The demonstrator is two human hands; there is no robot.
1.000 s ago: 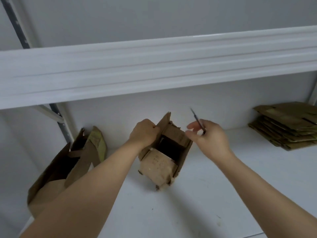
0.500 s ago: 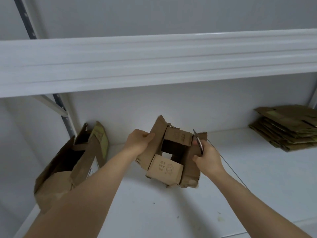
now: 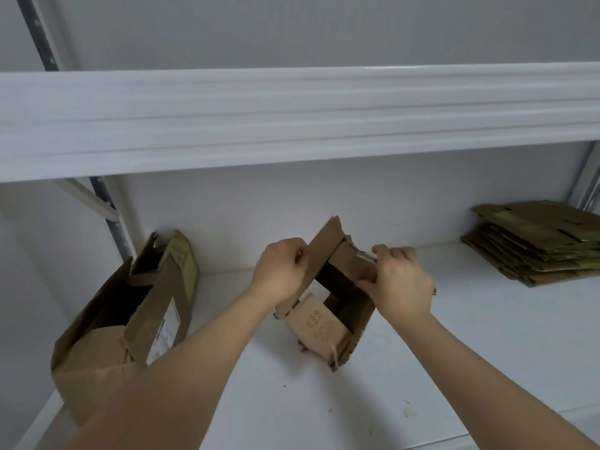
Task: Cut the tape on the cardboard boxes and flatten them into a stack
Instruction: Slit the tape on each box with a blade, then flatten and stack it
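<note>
A small brown cardboard box [image 3: 319, 323] with open flaps stands on the white shelf [image 3: 454, 352] in the middle. My left hand [image 3: 281, 274] grips its raised left flap. My right hand [image 3: 401, 284] grips the box's right wall and holds a thin metal blade [image 3: 365, 255] whose tip points left over the box's top. A stack of flattened boxes [image 3: 539, 241] lies at the far right of the shelf.
A larger opened cardboard box [image 3: 130, 306] leans at the shelf's left end, against the upright post [image 3: 112, 219]. The upper shelf's white edge [image 3: 292, 118] runs overhead. Small scraps [image 3: 409, 414] lie near the shelf's front edge.
My right hand has moved up from the box's right side to its top edge, with the blade now lying across the top. My left hand has shifted higher on the left flap.
</note>
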